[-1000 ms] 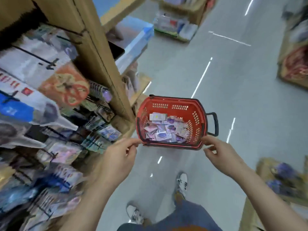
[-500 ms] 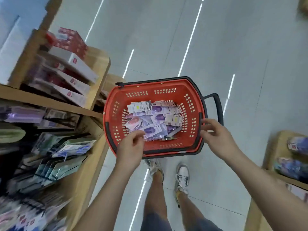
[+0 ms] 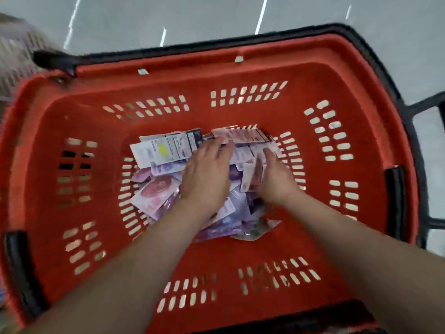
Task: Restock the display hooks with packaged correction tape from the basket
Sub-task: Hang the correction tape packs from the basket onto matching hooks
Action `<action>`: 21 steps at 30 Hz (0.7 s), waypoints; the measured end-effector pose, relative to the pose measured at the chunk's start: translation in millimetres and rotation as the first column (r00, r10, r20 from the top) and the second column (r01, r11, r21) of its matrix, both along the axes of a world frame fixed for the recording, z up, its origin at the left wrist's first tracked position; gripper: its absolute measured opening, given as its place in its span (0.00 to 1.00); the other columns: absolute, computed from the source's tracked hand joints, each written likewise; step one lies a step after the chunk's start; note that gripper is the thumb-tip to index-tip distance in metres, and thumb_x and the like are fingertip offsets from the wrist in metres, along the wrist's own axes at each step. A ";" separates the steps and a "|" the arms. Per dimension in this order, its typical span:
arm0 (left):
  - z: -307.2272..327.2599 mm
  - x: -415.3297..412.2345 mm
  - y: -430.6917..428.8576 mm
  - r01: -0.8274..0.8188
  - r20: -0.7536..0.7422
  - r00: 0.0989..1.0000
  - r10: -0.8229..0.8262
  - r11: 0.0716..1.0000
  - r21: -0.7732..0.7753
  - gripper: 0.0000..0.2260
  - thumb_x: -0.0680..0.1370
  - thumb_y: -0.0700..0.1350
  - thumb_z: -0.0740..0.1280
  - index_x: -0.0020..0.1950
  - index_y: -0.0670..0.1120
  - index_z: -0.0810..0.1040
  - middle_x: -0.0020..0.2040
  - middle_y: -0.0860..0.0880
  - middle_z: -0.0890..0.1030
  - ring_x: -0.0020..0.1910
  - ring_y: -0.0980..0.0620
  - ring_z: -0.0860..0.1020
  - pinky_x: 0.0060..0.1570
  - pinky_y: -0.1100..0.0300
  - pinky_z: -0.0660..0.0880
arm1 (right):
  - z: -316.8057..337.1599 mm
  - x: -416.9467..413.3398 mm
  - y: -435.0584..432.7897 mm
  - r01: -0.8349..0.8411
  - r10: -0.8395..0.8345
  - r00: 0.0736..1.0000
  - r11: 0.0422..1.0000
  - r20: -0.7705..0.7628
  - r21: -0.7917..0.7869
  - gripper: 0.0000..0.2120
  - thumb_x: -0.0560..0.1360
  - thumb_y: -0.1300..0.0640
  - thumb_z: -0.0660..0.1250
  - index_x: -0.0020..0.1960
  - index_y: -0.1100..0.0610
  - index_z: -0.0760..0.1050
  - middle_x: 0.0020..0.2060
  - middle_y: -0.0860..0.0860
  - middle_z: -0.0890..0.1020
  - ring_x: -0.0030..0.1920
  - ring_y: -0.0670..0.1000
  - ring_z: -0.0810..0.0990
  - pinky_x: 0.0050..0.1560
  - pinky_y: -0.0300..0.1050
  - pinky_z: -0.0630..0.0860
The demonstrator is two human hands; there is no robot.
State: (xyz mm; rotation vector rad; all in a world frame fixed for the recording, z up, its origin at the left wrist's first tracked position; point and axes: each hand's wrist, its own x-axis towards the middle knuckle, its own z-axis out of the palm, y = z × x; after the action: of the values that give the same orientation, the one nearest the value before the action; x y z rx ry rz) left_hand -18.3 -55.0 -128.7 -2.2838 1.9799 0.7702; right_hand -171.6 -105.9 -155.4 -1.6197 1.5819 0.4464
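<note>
So both hands were down inside the red basket point(image 3: 265, 71), which filled pretty much the whole view, with grey floor point(image 3: 313, 13) showing beyond its far rim. The correction tape packs point(image 3: 156, 191) were heaped loose in the middle of the basket's bottom. They were pinks and purples, with a few flipped white-side-up toward the basket's far wall.

The left hand point(image 3: 207, 177) lay flat on top of the heap, fingers stretched out and relaxed, not gripping anything. The right hand point(image 3: 277, 182) was on the side of the heap nearer the basket's right wall, with one pack point(image 3: 250, 177) tipped up on edge against its fingers. It was too blurry to call, so I couldn't tell whether it was actually pinching that pack or just nudging it.

No display hooks were in sight, so my guess is this was the gathering step, with nothing hung yet.

What could go wrong from here? The packs looked slick and overlapped every which way. Grabbing a fistful would probably drag extras along and drop them back into the basket, or over its rim onto the floor. A hard squeeze could bend the card backs or tear the hang holes, and then they wouldn't sit on a hook. The designs were also mixed, so a blind grab might put the wrong colour on the wrong hook. Sort first, I'd say.
</note>
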 end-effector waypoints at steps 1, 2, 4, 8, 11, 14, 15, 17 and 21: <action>-14.4 -2.4 -10.9 0.102 0.058 0.993 -0.101 0.995 -0.015 0.34 0.74 0.39 0.69 0.78 0.47 0.59 0.78 0.45 0.61 0.76 0.43 0.60 0.73 0.47 0.59 | -16.8 -0.4 -3.6 -0.046 0.046 0.999 0.999 -0.020 -0.009 0.44 0.71 0.57 0.73 0.78 0.57 0.51 0.69 0.63 0.70 0.67 0.66 0.71 0.66 0.56 0.69; -28.5 -3.7 -20.4 0.177 0.102 0.979 -0.176 0.984 -0.003 0.36 0.74 0.39 0.69 0.79 0.47 0.56 0.78 0.44 0.60 0.76 0.42 0.60 0.74 0.46 0.57 | -30.5 -2.4 -5.6 -0.094 0.094 0.995 0.995 -0.040 -0.016 0.46 0.68 0.56 0.76 0.78 0.56 0.52 0.67 0.63 0.71 0.66 0.66 0.71 0.65 0.57 0.70; -52.3 -1.5 -36.5 0.236 0.164 0.955 -0.247 0.968 0.081 0.39 0.74 0.43 0.69 0.80 0.48 0.52 0.77 0.43 0.61 0.75 0.41 0.61 0.73 0.45 0.58 | -46.7 -8.8 -7.6 -0.178 0.172 0.980 0.983 -0.103 -0.051 0.48 0.67 0.55 0.78 0.77 0.54 0.52 0.63 0.62 0.72 0.63 0.66 0.73 0.61 0.59 0.74; -74.0 9.4 -48.8 0.217 0.234 0.937 -0.260 0.957 0.195 0.44 0.72 0.50 0.75 0.80 0.47 0.50 0.73 0.40 0.68 0.69 0.39 0.70 0.66 0.43 0.68 | -52.7 -16.5 -4.4 -0.294 0.272 0.939 0.952 -0.213 -0.080 0.40 0.73 0.59 0.68 0.78 0.51 0.50 0.55 0.57 0.79 0.57 0.64 0.78 0.61 0.62 0.68; -76.1 9.8 -47.8 0.263 0.237 0.923 -0.303 0.947 0.186 0.43 0.73 0.55 0.73 0.78 0.44 0.53 0.70 0.37 0.70 0.63 0.37 0.75 0.57 0.43 0.75 | -44.7 -15.7 -8.4 -0.290 0.269 0.945 0.953 -0.188 -0.092 0.23 0.74 0.57 0.69 0.67 0.54 0.68 0.52 0.56 0.82 0.54 0.62 0.80 0.50 0.52 0.69; -72.9 11.5 -46.9 0.243 0.216 0.942 -0.257 0.966 0.090 0.29 0.79 0.56 0.59 0.75 0.42 0.59 0.62 0.37 0.75 0.53 0.37 0.80 0.42 0.48 0.78 | -27.6 -14.3 -17.9 -0.067 0.063 0.992 0.997 -0.112 -0.037 0.12 0.75 0.50 0.72 0.51 0.58 0.78 0.50 0.56 0.83 0.52 0.60 0.81 0.43 0.44 0.70; -71.1 13.2 -48.1 0.223 0.197 0.952 -0.234 0.972 0.080 0.25 0.81 0.53 0.58 0.74 0.43 0.60 0.61 0.38 0.76 0.52 0.38 0.80 0.41 0.49 0.77 | -22.7 -15.0 -19.5 0.043 -0.043 0.998 0.999 -0.050 -0.002 0.12 0.76 0.51 0.72 0.52 0.59 0.79 0.51 0.56 0.83 0.52 0.59 0.81 0.44 0.44 0.71; -62.3 17.6 -50.0 0.188 0.138 0.970 -0.200 0.977 0.097 0.21 0.82 0.48 0.61 0.74 0.44 0.62 0.60 0.39 0.77 0.53 0.38 0.80 0.44 0.48 0.76 | -13.8 -15.8 -19.6 0.272 -0.279 0.956 0.959 0.094 0.083 0.12 0.77 0.56 0.70 0.59 0.60 0.80 0.55 0.56 0.84 0.55 0.57 0.82 0.50 0.45 0.77; -24.9 8.8 -29.4 0.049 0.011 0.999 -0.050 0.998 0.044 0.21 0.82 0.53 0.61 0.74 0.47 0.65 0.64 0.42 0.75 0.52 0.37 0.80 0.45 0.48 0.76 | 2.4 -6.2 -8.4 0.695 -0.786 0.572 0.617 0.237 0.370 0.15 0.80 0.65 0.63 0.65 0.53 0.73 0.55 0.55 0.84 0.51 0.57 0.83 0.47 0.56 0.82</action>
State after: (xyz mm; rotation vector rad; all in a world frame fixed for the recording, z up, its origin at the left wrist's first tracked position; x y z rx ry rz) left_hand -9.5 -84.4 -153.7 -2.2014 1.9858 0.7862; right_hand -177.8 -114.2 -152.9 -0.6550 1.6564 -0.1467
